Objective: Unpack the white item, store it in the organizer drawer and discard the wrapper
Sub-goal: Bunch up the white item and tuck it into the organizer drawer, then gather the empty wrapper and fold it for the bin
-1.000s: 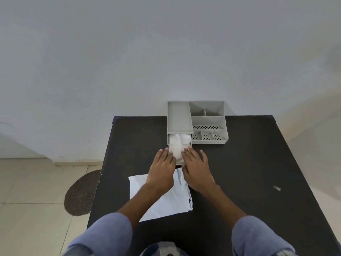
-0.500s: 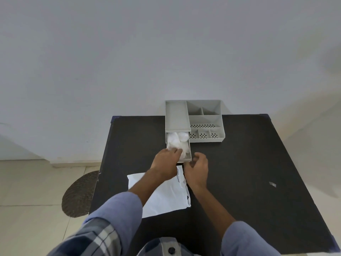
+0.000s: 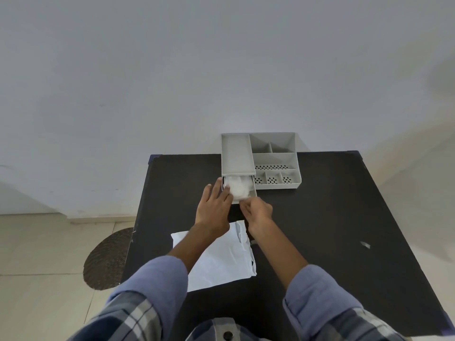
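Head view: a grey desk organizer (image 3: 273,158) is set at the far edge of a black table (image 3: 332,217), against the wall. Its drawer (image 3: 252,191) is seen pulled partway out at the organizer's 7 o'clock corner, w/ the white item (image 3: 238,188), crumpled and soft-looking, lying inside it. The left hand (image 3: 214,207) is laid flat, fingers spread and unclenched, at approx. 9 o'clock of the drawer; its fingertips are touching the drawer's left edge and the white item, nothing being grasped. The right hand (image 3: 257,209) is curled at the drawer's 6 o'clock front edge; whether the front is pinched or only touched can't be told, since the fingertips are hidden. The white wrapper (image 3: 221,262) is left flat on the table at 6 o'clock of the drawer, partly covered by the left forearm. A small pale scrap (image 3: 365,245) is seen at approx. 4 o'clock, well apart from the organizer. Blue sleeves are worn on both arms.
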